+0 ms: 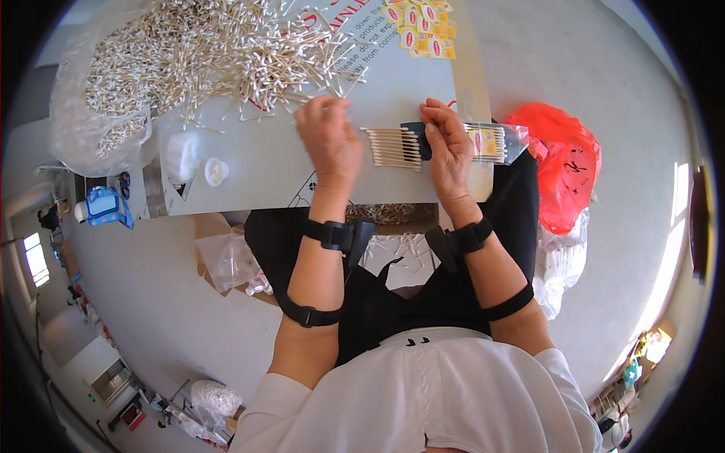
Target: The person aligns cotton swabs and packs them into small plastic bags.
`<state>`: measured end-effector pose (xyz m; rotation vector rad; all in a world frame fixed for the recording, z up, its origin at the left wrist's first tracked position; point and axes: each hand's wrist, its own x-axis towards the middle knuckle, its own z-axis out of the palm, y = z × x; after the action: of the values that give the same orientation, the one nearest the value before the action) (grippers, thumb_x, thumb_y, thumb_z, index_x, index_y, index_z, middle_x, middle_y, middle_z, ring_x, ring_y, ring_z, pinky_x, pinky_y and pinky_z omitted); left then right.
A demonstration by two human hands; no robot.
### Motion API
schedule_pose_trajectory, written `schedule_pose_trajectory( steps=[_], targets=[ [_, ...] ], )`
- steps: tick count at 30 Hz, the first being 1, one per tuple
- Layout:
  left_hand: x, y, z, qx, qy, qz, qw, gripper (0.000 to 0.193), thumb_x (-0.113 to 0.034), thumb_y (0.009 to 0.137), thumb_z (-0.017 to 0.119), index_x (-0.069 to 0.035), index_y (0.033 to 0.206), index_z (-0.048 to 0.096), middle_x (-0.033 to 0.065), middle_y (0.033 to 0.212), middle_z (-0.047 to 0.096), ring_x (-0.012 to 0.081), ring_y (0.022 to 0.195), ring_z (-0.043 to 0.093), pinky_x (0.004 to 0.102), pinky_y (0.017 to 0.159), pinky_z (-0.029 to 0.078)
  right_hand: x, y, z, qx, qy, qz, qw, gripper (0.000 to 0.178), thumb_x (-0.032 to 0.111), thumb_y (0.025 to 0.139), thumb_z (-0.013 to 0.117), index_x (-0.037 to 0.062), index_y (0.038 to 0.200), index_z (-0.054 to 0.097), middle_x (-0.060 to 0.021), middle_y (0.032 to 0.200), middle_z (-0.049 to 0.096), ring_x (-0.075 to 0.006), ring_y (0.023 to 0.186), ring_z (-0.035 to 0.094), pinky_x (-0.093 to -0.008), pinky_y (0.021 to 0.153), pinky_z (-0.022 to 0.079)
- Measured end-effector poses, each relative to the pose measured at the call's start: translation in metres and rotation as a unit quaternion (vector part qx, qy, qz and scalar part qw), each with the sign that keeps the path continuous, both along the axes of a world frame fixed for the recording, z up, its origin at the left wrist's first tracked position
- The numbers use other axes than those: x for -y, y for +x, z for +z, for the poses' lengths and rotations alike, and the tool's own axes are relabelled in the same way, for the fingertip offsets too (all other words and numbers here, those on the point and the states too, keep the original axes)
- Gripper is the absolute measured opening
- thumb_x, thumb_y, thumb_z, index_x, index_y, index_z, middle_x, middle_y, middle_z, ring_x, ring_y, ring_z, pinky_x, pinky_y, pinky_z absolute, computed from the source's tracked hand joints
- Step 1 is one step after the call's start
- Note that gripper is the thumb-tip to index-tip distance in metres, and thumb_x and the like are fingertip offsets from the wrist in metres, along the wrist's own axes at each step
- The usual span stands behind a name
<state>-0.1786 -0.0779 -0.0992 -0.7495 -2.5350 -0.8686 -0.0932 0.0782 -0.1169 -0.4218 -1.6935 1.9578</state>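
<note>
We look down on a pale grey tabletop [264, 162] standing on a grey concrete floor [604, 75], with bright windows at the far left and right rims of the view. The head camera bends every edge, and the table's far end is cut off at the top. Our left hand [328, 136] is blurred, so we cannot tell whether its fingers are spread or pinching anything; it hovers at the near edge of the loose heap of cotton swabs [226, 53] that covers the upper left of the table and spills from a clear plastic bag [83, 113]. Our right hand [447, 143] is pressed flat, fingers together, on a neat row of cotton swabs [394, 147] lying side by side near the table's front edge, their wooden stems parallel and white tips aligned. The row's right end is hidden under the hand, where a clear packet with a yellow label [491, 142] lies. Small yellow labels [423, 26] sit at the top. A red plastic bag [563, 166] rests beside the table, right.
</note>
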Motion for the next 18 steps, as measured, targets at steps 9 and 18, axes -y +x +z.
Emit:
schedule_pose_trajectory(
  steps=[9,18],
  targets=[
    [0.030,-0.022,-0.004,0.067,-0.113,0.222,0.966,0.025,-0.016,0.074,0.075,-0.010,0.095,0.062,0.0074,0.102,0.059,0.0319,0.102,0.051,0.0475,0.086,0.039,-0.002,0.005,0.002,0.043,0.168,0.049,0.984,0.020,-0.005,0.079,0.063,-0.0028,0.099,0.061,-0.0135,0.118,0.059,-0.0255,0.102,0.062,-0.0326,0.091,0.049],
    [-0.010,-0.002,-0.010,0.056,-0.083,0.080,0.992,0.012,-0.003,0.075,0.068,-0.010,0.082,0.060,0.0054,0.088,0.059,0.0291,0.092,0.053,0.0437,0.076,0.040,-0.002,0.003,0.003,0.043,0.139,0.037,0.989,0.016,-0.006,0.079,0.063,-0.0042,0.095,0.062,-0.0132,0.115,0.061,-0.0246,0.098,0.063,-0.0317,0.088,0.050]
  ],
)
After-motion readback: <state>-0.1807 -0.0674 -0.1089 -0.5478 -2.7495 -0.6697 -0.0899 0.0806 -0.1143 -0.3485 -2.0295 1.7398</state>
